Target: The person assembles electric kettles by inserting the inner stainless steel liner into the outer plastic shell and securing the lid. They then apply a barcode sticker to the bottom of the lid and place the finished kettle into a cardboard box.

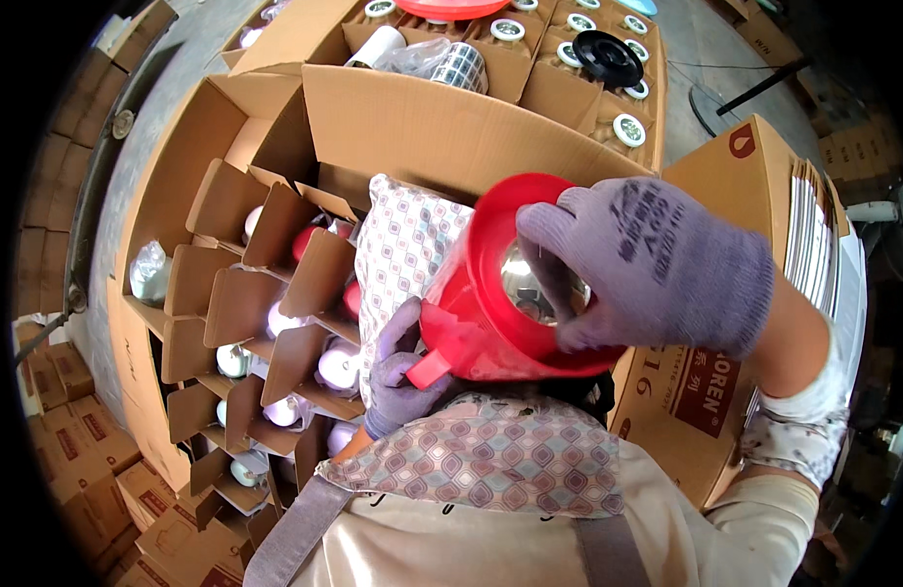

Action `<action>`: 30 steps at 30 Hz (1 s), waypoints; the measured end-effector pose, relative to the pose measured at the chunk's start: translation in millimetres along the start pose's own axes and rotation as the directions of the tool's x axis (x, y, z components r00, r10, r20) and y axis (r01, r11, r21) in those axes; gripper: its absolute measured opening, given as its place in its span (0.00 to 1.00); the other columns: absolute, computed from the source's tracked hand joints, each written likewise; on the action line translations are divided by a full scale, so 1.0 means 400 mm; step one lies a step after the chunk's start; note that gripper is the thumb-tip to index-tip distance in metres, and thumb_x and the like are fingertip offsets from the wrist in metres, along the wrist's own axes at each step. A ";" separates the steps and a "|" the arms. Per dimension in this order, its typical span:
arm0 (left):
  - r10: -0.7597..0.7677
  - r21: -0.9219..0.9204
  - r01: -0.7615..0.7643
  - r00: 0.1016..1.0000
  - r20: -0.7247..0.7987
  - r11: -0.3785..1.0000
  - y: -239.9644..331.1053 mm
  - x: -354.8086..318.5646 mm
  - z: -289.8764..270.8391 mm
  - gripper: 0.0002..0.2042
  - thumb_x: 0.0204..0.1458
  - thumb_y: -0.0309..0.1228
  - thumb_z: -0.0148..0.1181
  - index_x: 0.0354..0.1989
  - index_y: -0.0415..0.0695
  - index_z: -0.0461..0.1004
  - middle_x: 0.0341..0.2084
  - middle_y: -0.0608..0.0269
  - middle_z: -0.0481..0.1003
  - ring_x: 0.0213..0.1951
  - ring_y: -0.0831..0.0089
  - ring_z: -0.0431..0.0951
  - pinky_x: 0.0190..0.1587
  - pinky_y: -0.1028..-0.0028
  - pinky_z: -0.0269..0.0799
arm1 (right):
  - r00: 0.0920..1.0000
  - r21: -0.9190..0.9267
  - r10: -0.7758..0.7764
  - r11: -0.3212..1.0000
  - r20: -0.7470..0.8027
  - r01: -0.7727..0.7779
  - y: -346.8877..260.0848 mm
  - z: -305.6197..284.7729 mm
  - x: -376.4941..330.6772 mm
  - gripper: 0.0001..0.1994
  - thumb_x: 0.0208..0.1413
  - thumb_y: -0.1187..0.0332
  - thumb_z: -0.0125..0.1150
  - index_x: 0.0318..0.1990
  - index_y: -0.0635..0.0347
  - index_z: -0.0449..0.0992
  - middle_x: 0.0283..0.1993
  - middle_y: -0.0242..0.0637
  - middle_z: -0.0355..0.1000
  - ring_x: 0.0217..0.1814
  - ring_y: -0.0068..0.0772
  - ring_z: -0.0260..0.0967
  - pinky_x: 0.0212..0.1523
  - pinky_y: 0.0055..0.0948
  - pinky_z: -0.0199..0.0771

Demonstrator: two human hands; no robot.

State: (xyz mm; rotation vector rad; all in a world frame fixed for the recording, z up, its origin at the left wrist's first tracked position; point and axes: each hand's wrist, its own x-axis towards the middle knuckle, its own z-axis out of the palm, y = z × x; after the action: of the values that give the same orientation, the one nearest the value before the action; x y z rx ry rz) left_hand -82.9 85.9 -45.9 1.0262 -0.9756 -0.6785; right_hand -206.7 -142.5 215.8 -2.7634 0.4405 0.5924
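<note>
A red plastic jug (471, 303) with a wide round rim and a side handle (432, 369) is tilted in front of my chest, its opening toward me. My left hand (400, 383), in a grey-purple glove, is closed around the jug at its handle side. My right hand (657, 256), gloved alike, reaches over the rim. Its thumb and fingers curve around a shiny round silver piece (526, 282) inside the opening. The palm hides part of that piece. Patterned cloth (402, 245) lies against the jug's left side.
On the left is an open carton (238, 98) with cardboard dividers (251, 308), holding white and red rounded items. Behind, another box holds several white round-topped pieces (629, 129), a black lid (608, 59) and a label roll (461, 70). A printed carton (730, 196) stands at right.
</note>
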 end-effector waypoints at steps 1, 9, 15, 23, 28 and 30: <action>0.010 0.045 -0.011 1.000 0.015 0.999 -0.005 -0.008 -0.004 0.13 0.38 0.17 0.73 0.30 0.43 0.76 0.65 0.48 0.59 0.67 0.52 0.61 0.65 0.58 0.59 | 0.999 -0.036 -0.032 0.999 -0.012 0.031 -0.002 0.007 -0.007 0.19 0.40 0.58 0.74 0.36 0.53 0.72 0.33 0.38 0.71 0.38 0.41 0.74 0.41 0.35 0.74; 0.029 0.086 -0.038 0.995 0.100 0.996 -0.032 -0.019 -0.008 0.14 0.35 0.18 0.76 0.28 0.43 0.75 0.62 0.46 0.62 0.64 0.50 0.64 0.62 0.59 0.64 | 0.945 -0.083 0.183 0.983 0.271 -0.167 -0.041 -0.004 -0.013 0.29 0.41 0.52 0.75 0.46 0.58 0.69 0.39 0.46 0.73 0.39 0.44 0.76 0.40 0.37 0.76; 0.141 0.057 -0.143 0.989 0.034 0.988 -0.029 -0.020 -0.010 0.16 0.33 0.21 0.78 0.29 0.44 0.75 0.61 0.44 0.63 0.62 0.47 0.65 0.61 0.57 0.64 | 0.979 -0.036 -0.005 0.999 0.203 0.012 -0.047 0.008 -0.003 0.35 0.45 0.42 0.67 0.48 0.66 0.68 0.33 0.44 0.75 0.35 0.41 0.77 0.35 0.35 0.76; 0.148 0.091 -0.146 0.989 -0.013 0.985 0.026 0.008 0.017 0.16 0.34 0.19 0.77 0.27 0.45 0.73 0.56 0.45 0.68 0.58 0.49 0.68 0.59 0.57 0.64 | 0.912 -0.033 -0.178 0.978 0.369 0.204 -0.070 -0.041 0.101 0.33 0.50 0.43 0.63 0.51 0.65 0.67 0.37 0.44 0.73 0.40 0.41 0.74 0.38 0.35 0.72; 0.134 0.109 -0.138 0.990 0.046 0.984 0.038 0.032 -0.002 0.15 0.36 0.16 0.72 0.29 0.45 0.74 0.52 0.48 0.71 0.51 0.55 0.72 0.53 0.63 0.67 | 0.893 -0.005 -0.294 0.949 0.342 0.315 -0.100 0.037 0.191 0.33 0.51 0.43 0.62 0.53 0.63 0.67 0.42 0.46 0.70 0.45 0.43 0.71 0.43 0.37 0.69; -0.048 0.014 0.047 0.998 0.050 0.999 0.048 0.031 -0.011 0.14 0.37 0.18 0.73 0.30 0.44 0.74 0.55 0.48 0.70 0.54 0.56 0.71 0.55 0.63 0.66 | 0.896 0.010 -0.287 0.953 0.340 0.301 -0.098 0.062 0.202 0.33 0.51 0.43 0.61 0.54 0.62 0.67 0.44 0.46 0.69 0.46 0.44 0.70 0.45 0.38 0.68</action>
State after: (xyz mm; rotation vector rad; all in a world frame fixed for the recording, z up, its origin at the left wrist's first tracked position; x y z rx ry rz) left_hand -73.1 84.7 -24.8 1.0502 -1.0028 -0.7411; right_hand -131.4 -117.4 167.0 -2.6149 -0.0693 0.9798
